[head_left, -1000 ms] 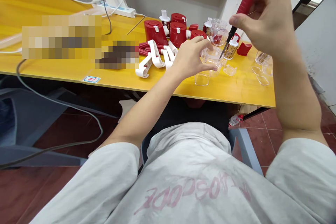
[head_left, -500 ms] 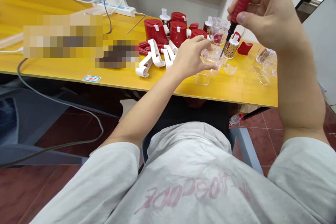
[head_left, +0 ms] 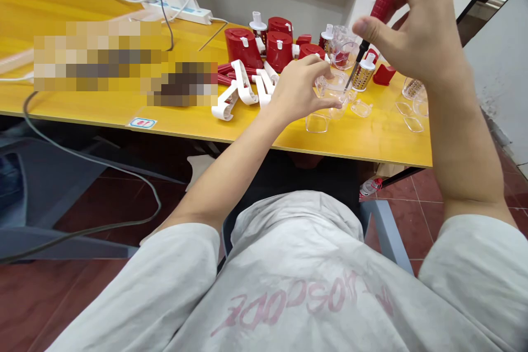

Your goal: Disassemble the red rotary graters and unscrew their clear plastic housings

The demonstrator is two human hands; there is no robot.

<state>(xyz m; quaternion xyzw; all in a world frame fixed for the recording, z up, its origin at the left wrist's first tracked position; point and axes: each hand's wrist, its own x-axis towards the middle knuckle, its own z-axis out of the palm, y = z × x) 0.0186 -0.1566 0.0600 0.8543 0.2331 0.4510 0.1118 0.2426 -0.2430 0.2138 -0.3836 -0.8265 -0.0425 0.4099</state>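
My left hand (head_left: 303, 85) is curled round a clear plastic housing (head_left: 336, 88) on the table, thumb along its near side. My right hand (head_left: 412, 22) grips a screwdriver (head_left: 381, 3) by its red handle, thumb and fingers closed on it. The black shaft slants down to the left, its tip at the clear housing; whether it sits in a screw is too small to tell. Right of the housing stands a grater drum (head_left: 363, 74) with a white stub on top. Small clear plastic parts (head_left: 361, 108) lie nearby, and a clear frame (head_left: 317, 123) rests in front.
Red housings (head_left: 279, 50) stand behind my left hand. White crank-like handles (head_left: 245, 83) and red pieces lie left of it. A power strip (head_left: 198, 14) with cables sits at the back. A grey cable (head_left: 159, 198) hangs over the front edge. Two areas on the left are pixelated.
My right hand has shifted slightly on the screwdriver, its thumb lower on the handle and fingers nearer the top. My left hand and the clear housing stay put. The view has shifted a little.
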